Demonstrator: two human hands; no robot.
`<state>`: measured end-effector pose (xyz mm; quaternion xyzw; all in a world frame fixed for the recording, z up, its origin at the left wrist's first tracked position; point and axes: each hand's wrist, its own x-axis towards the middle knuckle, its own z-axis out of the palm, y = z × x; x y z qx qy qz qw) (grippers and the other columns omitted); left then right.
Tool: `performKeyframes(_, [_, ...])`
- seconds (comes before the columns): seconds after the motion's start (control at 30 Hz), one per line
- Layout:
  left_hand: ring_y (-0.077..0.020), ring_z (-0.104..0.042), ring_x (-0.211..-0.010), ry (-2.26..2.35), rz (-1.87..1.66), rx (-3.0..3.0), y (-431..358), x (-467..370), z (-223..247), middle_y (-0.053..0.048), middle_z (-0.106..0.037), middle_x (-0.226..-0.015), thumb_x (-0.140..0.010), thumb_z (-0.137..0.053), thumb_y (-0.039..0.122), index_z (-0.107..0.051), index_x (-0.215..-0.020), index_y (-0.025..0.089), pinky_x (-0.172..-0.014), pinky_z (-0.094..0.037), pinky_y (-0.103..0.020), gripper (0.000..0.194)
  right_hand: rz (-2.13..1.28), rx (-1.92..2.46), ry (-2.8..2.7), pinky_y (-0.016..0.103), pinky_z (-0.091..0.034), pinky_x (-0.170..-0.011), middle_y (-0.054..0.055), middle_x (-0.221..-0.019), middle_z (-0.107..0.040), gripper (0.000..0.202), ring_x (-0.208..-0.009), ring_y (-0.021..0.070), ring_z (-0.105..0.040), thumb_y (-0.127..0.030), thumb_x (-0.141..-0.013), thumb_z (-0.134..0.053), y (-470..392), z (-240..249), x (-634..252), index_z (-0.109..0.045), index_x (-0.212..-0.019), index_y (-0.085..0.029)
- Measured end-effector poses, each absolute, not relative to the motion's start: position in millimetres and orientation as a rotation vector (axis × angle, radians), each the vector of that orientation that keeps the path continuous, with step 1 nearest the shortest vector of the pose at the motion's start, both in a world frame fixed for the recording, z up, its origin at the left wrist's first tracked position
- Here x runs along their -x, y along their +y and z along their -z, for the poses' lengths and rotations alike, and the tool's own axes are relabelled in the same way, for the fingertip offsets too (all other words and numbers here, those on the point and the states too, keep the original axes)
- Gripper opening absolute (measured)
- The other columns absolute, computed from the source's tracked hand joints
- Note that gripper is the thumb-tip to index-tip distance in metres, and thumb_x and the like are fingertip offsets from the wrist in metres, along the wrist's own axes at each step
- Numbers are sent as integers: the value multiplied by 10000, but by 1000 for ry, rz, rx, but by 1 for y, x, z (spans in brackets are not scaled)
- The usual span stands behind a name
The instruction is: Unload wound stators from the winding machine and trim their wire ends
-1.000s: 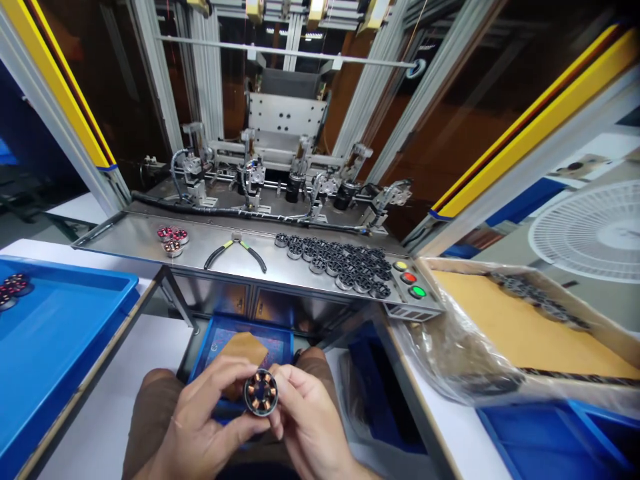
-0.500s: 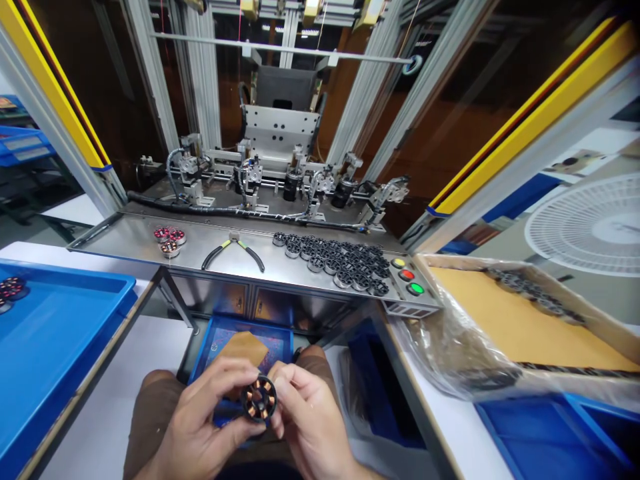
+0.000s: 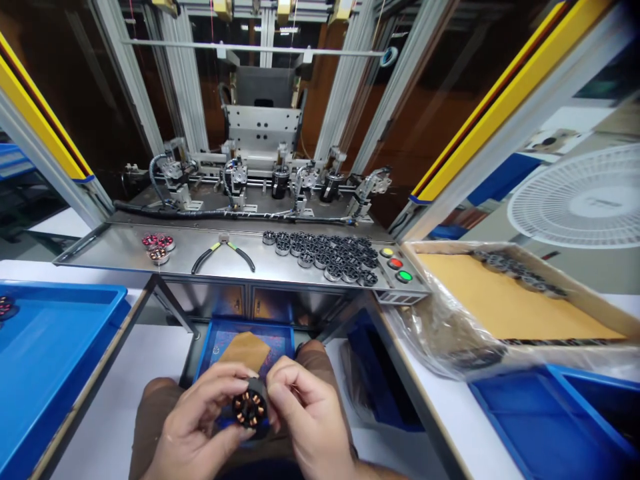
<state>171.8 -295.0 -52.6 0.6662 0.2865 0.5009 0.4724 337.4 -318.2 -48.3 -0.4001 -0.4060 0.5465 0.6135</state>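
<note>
Between the thumb and fingers of my left hand (image 3: 200, 420) is a black ring-shaped motor stator (image 3: 249, 408) with copper windings, its coil face turned up towards me. My right hand (image 3: 307, 417) is closed in a pinch at the stator's right edge. What sits between those fingertips, possibly a thin wire end, is too small to make out. Both hands are over my lap, above a blue bin (image 3: 280, 337) on the floor that has a piece of brown cardboard (image 3: 246, 351) in it.
On the metal ledge lie several wound stators (image 3: 159, 247), cutting pliers (image 3: 223, 252) and many bare black stators (image 3: 325, 253). Buttons (image 3: 395, 264) stand at its right end. A blue tray (image 3: 60, 320) is at left, a plastic-lined box (image 3: 510, 300) and fan (image 3: 580, 200) at right. Winding fixtures (image 3: 235, 180) stand behind.
The stator has tilted and shifted slightly down and left in my left hand. My right hand stays pinched beside it. The whole view has swung a little to the right.
</note>
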Motion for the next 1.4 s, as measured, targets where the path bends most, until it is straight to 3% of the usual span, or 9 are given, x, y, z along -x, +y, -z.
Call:
performKeyframes(0.27, [-232,-696,-1094,775,-1200,-1576,-298,-167,56,-61,-717,-1171,-760,-752,69,-756,-997,310,-932,-573,-310,338,-893,962,-1195,203,-447,-490,-1,-660,-541,261,-542,98,-545,-274,-946,-580,-316,42,-345,-592,-707,-170])
performKeyframes(0.4, [-277,-679,-1124,650,-1159,-1114,-297,-176,50,-61,-705,-1195,-622,-901,365,-713,-1058,321,-907,-576,-339,477,-495,853,-1568,238,-501,-576,35,-670,-632,170,-627,136,-607,-220,-956,-566,-311,29,-361,-633,-806,-176])
performKeyframes(0.5, [-217,-737,-850,647,-871,-848,-298,-186,42,-75,-745,-923,-618,-855,556,-689,-1001,208,-723,-584,-270,544,-339,777,-1784,234,-527,-578,55,-723,-677,140,-644,140,-646,-221,-981,-535,-308,21,-373,-642,-901,-180])
performKeyframes(0.6, [-161,-702,-614,603,-699,-815,-299,-193,38,-42,-710,-682,-732,-796,513,-651,-900,153,-545,-521,-214,422,-277,748,-1873,232,-535,-581,54,-731,-682,140,-646,138,-658,-233,-994,-517,-307,15,-380,-633,-934,-184])
performKeyframes(0.97, [-149,-712,-719,614,-894,-825,-301,-192,40,-14,-741,-844,-750,-828,330,-640,-942,224,-630,-540,-231,289,-351,824,-1878,244,-527,-585,52,-737,-676,94,-647,140,-629,-153,-939,-581,-309,1,-385,-673,-931,-170])
performKeyframes(1.07, [-206,-711,-960,600,-1028,-771,-299,-188,36,-9,-718,-1086,-599,-918,327,-635,-927,277,-804,-564,-293,436,-400,863,-1851,241,-530,-585,55,-735,-671,107,-660,145,-630,-127,-925,-582,-309,-4,-381,-675,-893,-169])
performKeyframes(1.17, [-268,-638,-1160,473,-1072,-750,-291,-188,36,-42,-696,-1151,-567,-905,483,-647,-1067,303,-934,-532,-341,592,-446,779,-1899,246,-538,-602,48,-720,-666,116,-657,143,-628,-163,-948,-565,-305,-10,-379,-650,-870,-177])
performKeyframes(1.3, [-185,-716,-749,378,-655,-747,-285,-196,39,-106,-739,-827,-805,-617,673,-714,-952,133,-666,-544,-243,568,-452,715,-1974,234,-530,-591,46,-700,-657,179,-645,135,-624,-214,-986,-520,-300,-16,-382,-635,-855,-173])
performKeyframes(1.4, [-152,-675,-521,346,-514,-752,-286,-201,39,-106,-721,-632,-861,-551,657,-711,-854,99,-511,-493,-200,581,-427,742,-1995,230,-520,-577,50,-705,-656,155,-645,133,-622,-182,-966,-546,-300,-19,-387,-652,-857,-158])
